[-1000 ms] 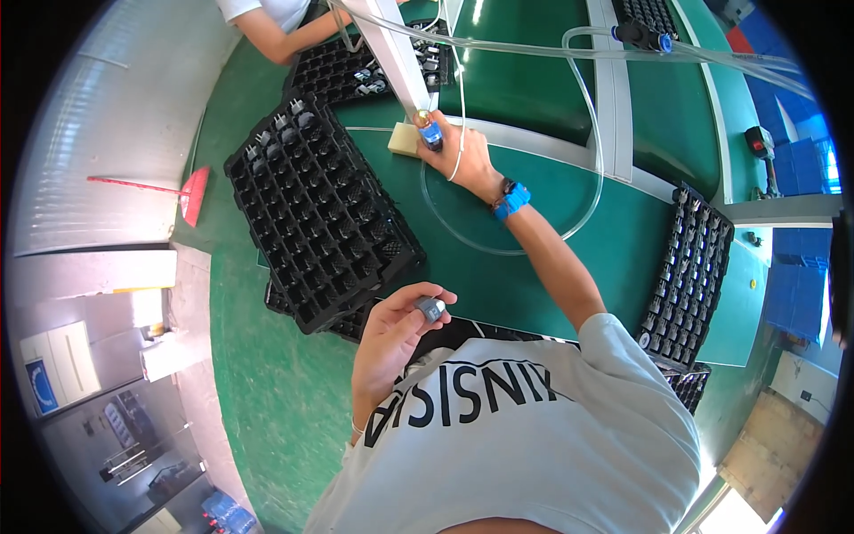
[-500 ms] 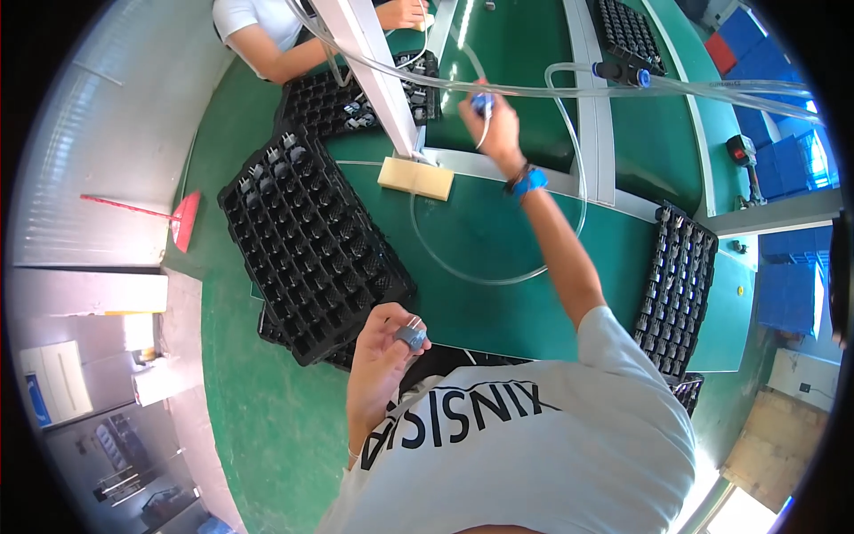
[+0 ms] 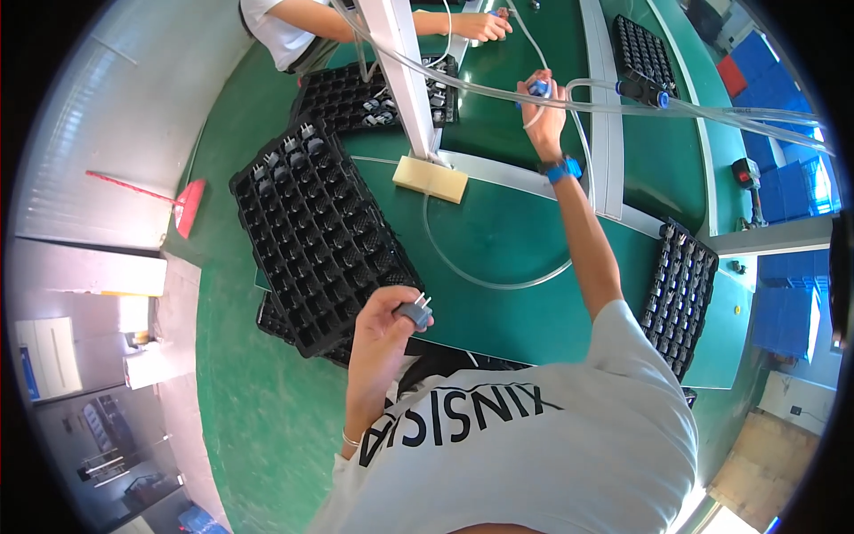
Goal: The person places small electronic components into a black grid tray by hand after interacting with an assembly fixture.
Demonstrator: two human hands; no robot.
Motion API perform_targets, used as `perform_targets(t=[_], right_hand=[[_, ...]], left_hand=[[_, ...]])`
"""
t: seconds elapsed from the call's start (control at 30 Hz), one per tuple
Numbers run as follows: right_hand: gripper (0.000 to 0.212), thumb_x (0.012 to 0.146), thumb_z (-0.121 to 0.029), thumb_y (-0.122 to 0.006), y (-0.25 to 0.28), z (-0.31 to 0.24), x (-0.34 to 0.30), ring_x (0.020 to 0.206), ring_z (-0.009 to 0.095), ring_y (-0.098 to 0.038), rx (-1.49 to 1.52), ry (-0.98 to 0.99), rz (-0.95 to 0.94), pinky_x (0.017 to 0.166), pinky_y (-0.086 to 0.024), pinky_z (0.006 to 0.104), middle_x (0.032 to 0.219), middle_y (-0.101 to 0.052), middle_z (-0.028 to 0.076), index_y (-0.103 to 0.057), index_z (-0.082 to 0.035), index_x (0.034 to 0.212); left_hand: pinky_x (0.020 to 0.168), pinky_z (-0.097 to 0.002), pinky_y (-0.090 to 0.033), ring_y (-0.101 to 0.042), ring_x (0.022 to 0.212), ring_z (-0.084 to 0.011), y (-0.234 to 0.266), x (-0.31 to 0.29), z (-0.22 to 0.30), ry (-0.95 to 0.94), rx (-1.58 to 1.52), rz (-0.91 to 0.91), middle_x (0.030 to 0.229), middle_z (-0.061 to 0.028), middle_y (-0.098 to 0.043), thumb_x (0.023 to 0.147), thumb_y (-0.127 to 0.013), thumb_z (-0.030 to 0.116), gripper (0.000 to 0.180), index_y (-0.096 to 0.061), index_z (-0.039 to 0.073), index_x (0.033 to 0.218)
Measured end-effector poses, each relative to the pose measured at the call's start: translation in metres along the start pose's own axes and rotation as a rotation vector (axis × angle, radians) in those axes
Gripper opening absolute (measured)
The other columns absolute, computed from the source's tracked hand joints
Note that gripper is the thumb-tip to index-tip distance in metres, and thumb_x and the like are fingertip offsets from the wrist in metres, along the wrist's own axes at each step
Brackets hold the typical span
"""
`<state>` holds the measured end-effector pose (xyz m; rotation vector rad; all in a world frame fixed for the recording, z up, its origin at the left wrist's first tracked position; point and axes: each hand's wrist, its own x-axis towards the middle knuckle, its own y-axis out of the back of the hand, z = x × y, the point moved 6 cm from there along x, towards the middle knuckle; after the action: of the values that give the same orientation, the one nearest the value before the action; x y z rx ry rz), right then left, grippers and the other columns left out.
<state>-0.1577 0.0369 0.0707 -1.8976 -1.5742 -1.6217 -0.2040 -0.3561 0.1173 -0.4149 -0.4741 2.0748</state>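
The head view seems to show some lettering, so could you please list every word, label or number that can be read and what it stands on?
White shirt: large black lettering, readable, but I won't copy printed words.
Clear tubing: faint marks, too small to read.
Gray plug in the left hand: no readable text.

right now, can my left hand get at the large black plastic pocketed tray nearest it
Probably yes: your left hand holds a small grey pronged plug, but appears close to the tray, with nothing visible between them.
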Motion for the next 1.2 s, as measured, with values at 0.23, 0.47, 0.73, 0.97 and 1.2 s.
perform_targets(t=[0.23, 0.47, 0.73, 0.97, 1.2], right_hand=[[0.037, 0.083, -0.037, -0.055, 0.088, -0.156, -0.077, 0.073, 0.011, -0.057, 1.787, -1.109, -0.953, 0.062, -0.047, 0.0238, 0.093, -0.058, 0.007, -0.051, -0.006, 0.103], [0.041, 0.083, -0.038, -0.051, 0.139, -0.195, -0.087, 0.08, 0.011, -0.056, 1.695, -0.92, -1.135, 0.072, -0.044, 0.0244, 0.092, -0.057, 0.005, -0.054, -0.002, 0.104], [0.04, 0.083, -0.037, -0.05, 0.142, -0.195, -0.092, 0.08, 0.012, -0.056, 1.683, -0.94, -1.161, 0.07, -0.045, 0.0243, 0.091, -0.056, 0.005, -0.052, -0.002, 0.102], [0.043, 0.083, -0.038, -0.053, 0.144, -0.201, -0.09, 0.08, 0.011, -0.055, 1.679, -0.781, -1.161, 0.069, -0.044, 0.0232, 0.09, -0.055, 0.006, -0.051, 0.0, 0.103], [0.03, 0.081, -0.026, -0.058, 0.014, -0.097, -0.104, 0.076, 0.008, -0.057, 1.216, -0.839, -0.966, 0.061, -0.044, 0.021, 0.097, -0.056, 0.002, -0.054, -0.005, 0.102]], left_hand=[[0.081, -0.026, -0.046, -0.057, 0.089, -0.0143, -0.006, 0.028, 0.013, -0.246, 0.039, 0.011, 0.097, -0.0082, -0.058, 0.077, -0.06, -0.006, 0.024, -0.054, 0.001, 0.1], [0.081, -0.0253, -0.046, -0.056, 0.09, -0.0137, -0.021, 0.036, 0.02, -0.328, 0.028, -0.058, 0.101, -0.0064, -0.053, 0.075, -0.064, -0.006, 0.024, -0.057, 0.0, 0.097], [0.08, -0.0258, -0.047, -0.056, 0.091, -0.0141, -0.023, 0.037, 0.017, -0.353, -0.005, -0.056, 0.1, -0.0054, -0.05, 0.074, -0.067, -0.005, 0.025, -0.057, 0.0, 0.096], [0.085, -0.0268, -0.045, -0.054, 0.094, -0.0145, -0.022, 0.024, 0.029, -0.43, 0.2, 0.037, 0.105, -0.0064, -0.047, 0.073, -0.066, -0.009, 0.037, -0.052, -0.001, 0.105], [0.08, -0.025, -0.045, -0.055, 0.088, -0.0122, 0.065, 0.07, 0.118, -0.372, 0.971, 0.298, 0.096, -0.0042, -0.057, 0.082, -0.057, 0.001, 0.024, -0.056, 0.004, 0.105]])
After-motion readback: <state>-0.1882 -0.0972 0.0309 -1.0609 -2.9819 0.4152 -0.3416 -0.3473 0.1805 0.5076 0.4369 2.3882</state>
